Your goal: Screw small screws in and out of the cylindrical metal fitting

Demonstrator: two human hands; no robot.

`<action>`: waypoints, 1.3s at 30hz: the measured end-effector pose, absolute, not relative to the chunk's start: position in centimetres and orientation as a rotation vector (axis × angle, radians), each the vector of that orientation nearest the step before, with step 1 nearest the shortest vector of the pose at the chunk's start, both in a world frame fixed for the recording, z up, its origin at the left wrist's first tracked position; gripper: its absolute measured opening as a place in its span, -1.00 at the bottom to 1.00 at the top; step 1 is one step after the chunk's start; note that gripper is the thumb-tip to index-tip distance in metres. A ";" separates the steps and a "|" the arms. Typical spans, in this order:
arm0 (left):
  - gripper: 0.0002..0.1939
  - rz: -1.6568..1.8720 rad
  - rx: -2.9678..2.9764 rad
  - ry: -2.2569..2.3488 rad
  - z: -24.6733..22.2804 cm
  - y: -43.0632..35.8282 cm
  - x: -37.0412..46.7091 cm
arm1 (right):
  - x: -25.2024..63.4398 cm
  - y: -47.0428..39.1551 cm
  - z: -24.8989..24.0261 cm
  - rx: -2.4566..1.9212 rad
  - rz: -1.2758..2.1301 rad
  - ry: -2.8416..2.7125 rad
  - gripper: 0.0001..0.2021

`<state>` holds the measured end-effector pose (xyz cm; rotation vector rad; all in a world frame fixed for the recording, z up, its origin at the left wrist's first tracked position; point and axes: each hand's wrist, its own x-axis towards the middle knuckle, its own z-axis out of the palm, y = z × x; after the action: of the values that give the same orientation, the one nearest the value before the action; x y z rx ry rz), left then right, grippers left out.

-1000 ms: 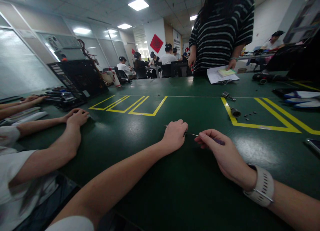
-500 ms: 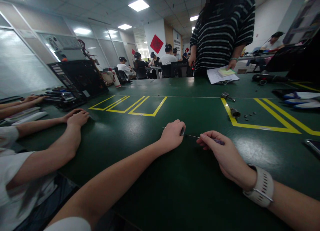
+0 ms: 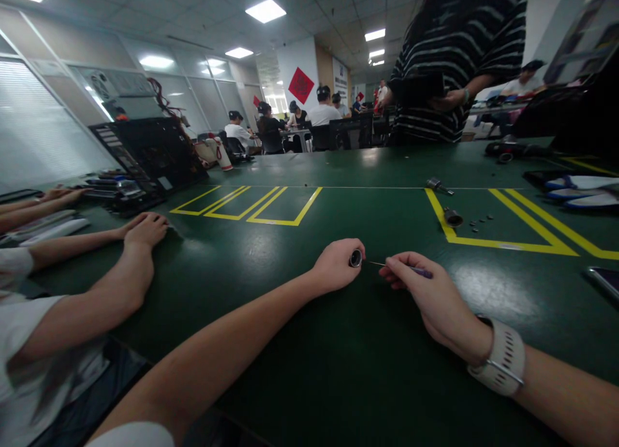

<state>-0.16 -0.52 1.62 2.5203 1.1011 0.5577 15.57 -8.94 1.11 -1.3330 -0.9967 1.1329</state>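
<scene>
My left hand (image 3: 337, 265) is closed around a round metal part (image 3: 355, 258), whose open ring-shaped end faces right. My right hand (image 3: 411, 276) pinches the purple handle of a thin tool (image 3: 422, 272). The tool's slender shaft points left, and its tip is a little to the right of the metal part, apart from it. Farther back on the right lie a metal cylinder (image 3: 453, 217), several small dark pieces (image 3: 474, 223) and a metal part with a shaft (image 3: 439, 187).
Yellow tape outlines (image 3: 275, 222) mark the green table (image 3: 290, 305). Another person's hands (image 3: 147, 229) rest at the left, near a black case (image 3: 155, 153). A person in a striped top (image 3: 430, 66) stands across the table. Blue-and-white items (image 3: 580, 192) and a phone (image 3: 604, 280) are at the right.
My left hand has turned, so the metal part's open end shows more fully. The standing person has moved right, and the papers have left the table; a dark flat object is now held.
</scene>
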 end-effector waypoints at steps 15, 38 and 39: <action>-0.88 0.545 2.495 1.097 1.5 -0.4 -0.3 | 15.8 -8.9 1.4 -1.262 1.101 -0.825 -0.84; -0.91 0.568 2.499 1.108 0.8 -0.4 0.8 | 15.7 -9.0 1.6 -1.218 1.036 -0.735 -0.88; -0.91 0.574 2.491 1.102 0.9 -0.5 0.7 | 15.8 -9.0 1.7 -1.209 1.030 -0.727 -0.89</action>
<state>0.73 -0.45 0.89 2.4911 1.1015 0.5735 15.76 -9.01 1.68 -1.2092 -0.7267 1.0299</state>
